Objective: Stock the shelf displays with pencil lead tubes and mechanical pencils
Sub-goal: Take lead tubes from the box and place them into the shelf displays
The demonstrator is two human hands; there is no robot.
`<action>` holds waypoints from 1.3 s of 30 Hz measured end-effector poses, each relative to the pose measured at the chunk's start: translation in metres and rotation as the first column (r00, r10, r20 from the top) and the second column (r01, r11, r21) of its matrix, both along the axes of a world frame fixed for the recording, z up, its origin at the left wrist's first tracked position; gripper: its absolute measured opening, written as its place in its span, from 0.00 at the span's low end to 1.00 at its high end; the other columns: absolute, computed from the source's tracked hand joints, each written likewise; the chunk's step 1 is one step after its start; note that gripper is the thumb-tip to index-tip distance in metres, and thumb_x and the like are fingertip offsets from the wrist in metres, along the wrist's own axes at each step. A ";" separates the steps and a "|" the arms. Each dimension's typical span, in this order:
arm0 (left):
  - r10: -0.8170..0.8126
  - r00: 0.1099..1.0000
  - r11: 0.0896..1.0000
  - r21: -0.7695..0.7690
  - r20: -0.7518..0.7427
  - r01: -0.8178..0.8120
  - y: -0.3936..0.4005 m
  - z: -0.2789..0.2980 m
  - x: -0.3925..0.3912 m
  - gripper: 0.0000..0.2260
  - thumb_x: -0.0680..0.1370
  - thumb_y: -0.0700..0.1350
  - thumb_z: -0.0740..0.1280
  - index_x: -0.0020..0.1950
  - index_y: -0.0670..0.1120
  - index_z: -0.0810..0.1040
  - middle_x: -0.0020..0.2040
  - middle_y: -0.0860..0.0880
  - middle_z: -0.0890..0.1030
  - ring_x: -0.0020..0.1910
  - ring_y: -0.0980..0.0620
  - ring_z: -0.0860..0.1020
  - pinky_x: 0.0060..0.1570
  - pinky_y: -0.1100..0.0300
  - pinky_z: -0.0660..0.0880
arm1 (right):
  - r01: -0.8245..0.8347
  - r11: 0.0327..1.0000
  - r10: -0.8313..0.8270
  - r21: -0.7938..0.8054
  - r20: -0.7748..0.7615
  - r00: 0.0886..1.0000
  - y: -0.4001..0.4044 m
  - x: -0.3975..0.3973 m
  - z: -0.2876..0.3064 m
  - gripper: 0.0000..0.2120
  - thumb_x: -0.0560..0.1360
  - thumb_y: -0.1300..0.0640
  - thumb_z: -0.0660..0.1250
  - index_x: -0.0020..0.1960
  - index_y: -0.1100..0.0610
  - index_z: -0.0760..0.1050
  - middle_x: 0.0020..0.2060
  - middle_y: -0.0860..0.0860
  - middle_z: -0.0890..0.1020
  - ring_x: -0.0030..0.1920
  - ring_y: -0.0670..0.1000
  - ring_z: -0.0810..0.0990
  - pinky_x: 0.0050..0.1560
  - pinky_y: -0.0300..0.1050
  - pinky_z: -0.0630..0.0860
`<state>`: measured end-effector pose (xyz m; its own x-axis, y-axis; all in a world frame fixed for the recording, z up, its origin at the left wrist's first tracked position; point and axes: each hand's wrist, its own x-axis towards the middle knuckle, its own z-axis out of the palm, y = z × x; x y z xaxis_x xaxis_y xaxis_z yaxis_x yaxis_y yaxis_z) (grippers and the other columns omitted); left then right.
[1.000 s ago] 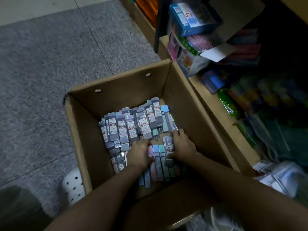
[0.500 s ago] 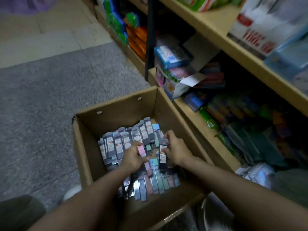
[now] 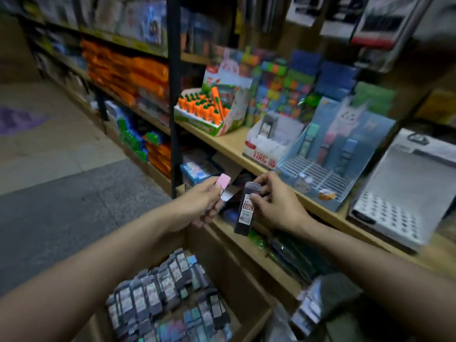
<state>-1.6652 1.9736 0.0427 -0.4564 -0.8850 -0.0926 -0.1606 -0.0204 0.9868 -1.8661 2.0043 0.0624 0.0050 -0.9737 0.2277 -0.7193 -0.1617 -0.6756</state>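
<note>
My left hand (image 3: 206,202) grips a pink lead tube (image 3: 222,180), raised in front of the shelf edge. My right hand (image 3: 276,206) holds a dark grey lead tube (image 3: 245,211) with a white and red label, hanging roughly upright. Below my arms a cardboard box (image 3: 249,290) on the floor holds several grey and pastel lead tubes (image 3: 160,292). On the wooden shelf (image 3: 232,144) stands a blue display (image 3: 330,154) with a slotted white rack and pastel tubes at its back. Left of it is a white display box (image 3: 269,141) with one grey tube in it.
A carrot-themed display box (image 3: 209,112) sits at the shelf's left end. A grey and white perforated display (image 3: 404,201) stands at the right. A black shelf post (image 3: 174,95) rises just left of my hands. Lower shelves hold packaged goods; grey floor lies left.
Both hands have lifted out of the box, each with a tube, up to shelf height. My view has swung upward from the box to the shelf displays.
</note>
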 end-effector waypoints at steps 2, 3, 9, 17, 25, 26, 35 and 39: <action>-0.035 0.999 0.999 -0.009 -0.042 0.034 -0.001 0.013 -0.016 0.09 0.85 0.50 0.52 0.60 0.52 0.69 0.34 0.50 0.69 0.27 0.56 0.65 0.26 0.64 0.60 | 0.054 0.997 -0.055 -0.053 -0.001 0.999 -0.002 -0.013 0.018 0.09 0.77 0.56 0.69 0.51 0.50 0.69 0.37 0.46 0.79 0.35 0.37 0.78 0.36 0.31 0.73; -0.042 0.998 0.999 -0.018 -0.047 0.041 -0.002 0.017 -0.022 0.09 0.85 0.50 0.52 0.61 0.52 0.69 0.34 0.50 0.69 0.27 0.56 0.66 0.25 0.64 0.61 | 0.077 0.994 -0.077 -0.073 -0.006 0.997 -0.005 -0.020 0.028 0.09 0.77 0.56 0.69 0.51 0.50 0.69 0.37 0.46 0.80 0.36 0.39 0.80 0.38 0.35 0.76; 0.048 0.998 0.995 -0.081 -0.051 -0.052 -0.033 0.037 -0.041 0.06 0.83 0.41 0.55 0.58 0.44 0.68 0.39 0.46 0.74 0.31 0.52 0.70 0.27 0.60 0.68 | 0.228 0.947 -0.230 -0.227 0.020 0.973 -0.042 -0.055 0.098 0.10 0.76 0.56 0.70 0.47 0.50 0.67 0.44 0.48 0.79 0.33 0.40 0.81 0.30 0.37 0.78; 0.065 0.972 0.991 -0.103 -0.226 -0.090 -0.080 0.045 -0.044 0.06 0.84 0.42 0.58 0.54 0.45 0.74 0.38 0.48 0.78 0.32 0.53 0.74 0.29 0.62 0.74 | 0.299 0.863 -0.384 -0.408 -0.144 0.912 -0.109 -0.070 0.136 0.10 0.76 0.56 0.70 0.48 0.53 0.68 0.38 0.45 0.74 0.39 0.46 0.74 0.34 0.35 0.65; 0.155 0.958 0.988 0.023 -0.240 -0.154 -0.110 0.024 -0.066 0.07 0.82 0.46 0.57 0.51 0.52 0.75 0.36 0.47 0.75 0.31 0.52 0.72 0.28 0.59 0.68 | 0.309 0.891 -0.375 -0.331 -0.157 0.913 -0.159 -0.065 0.104 0.10 0.75 0.60 0.71 0.46 0.54 0.69 0.37 0.44 0.72 0.39 0.46 0.72 0.35 0.36 0.64; 0.160 0.959 0.987 0.029 -0.234 -0.158 -0.111 0.023 -0.067 0.07 0.82 0.48 0.58 0.51 0.54 0.75 0.35 0.47 0.75 0.30 0.52 0.73 0.26 0.60 0.68 | 0.313 0.894 -0.378 -0.320 -0.165 0.911 -0.162 -0.066 0.100 0.10 0.75 0.60 0.71 0.46 0.54 0.69 0.37 0.44 0.72 0.38 0.43 0.71 0.34 0.34 0.63; 0.085 0.956 0.996 0.055 -0.280 -0.073 -0.105 0.015 -0.077 0.07 0.82 0.44 0.62 0.59 0.50 0.76 0.48 0.47 0.79 0.43 0.53 0.80 0.40 0.60 0.80 | 0.304 0.909 -0.396 -0.284 -0.369 0.841 -0.172 -0.069 0.087 0.07 0.72 0.56 0.75 0.44 0.56 0.77 0.43 0.54 0.81 0.44 0.53 0.79 0.44 0.50 0.78; 0.075 0.945 0.996 0.069 -0.319 -0.055 -0.102 0.014 -0.078 0.05 0.81 0.43 0.64 0.54 0.49 0.78 0.49 0.46 0.79 0.44 0.53 0.81 0.41 0.59 0.80 | 0.272 0.891 -0.440 -0.364 -0.546 0.713 -0.174 -0.066 0.087 0.07 0.76 0.57 0.70 0.49 0.60 0.80 0.49 0.58 0.78 0.48 0.61 0.79 0.49 0.55 0.78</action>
<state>-1.7433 1.8717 0.0568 -0.4122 -0.9111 -0.0032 0.1682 -0.0796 0.9825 -1.9319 1.8299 0.1499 -0.1139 -0.8445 0.5234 -0.9935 0.0977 -0.0586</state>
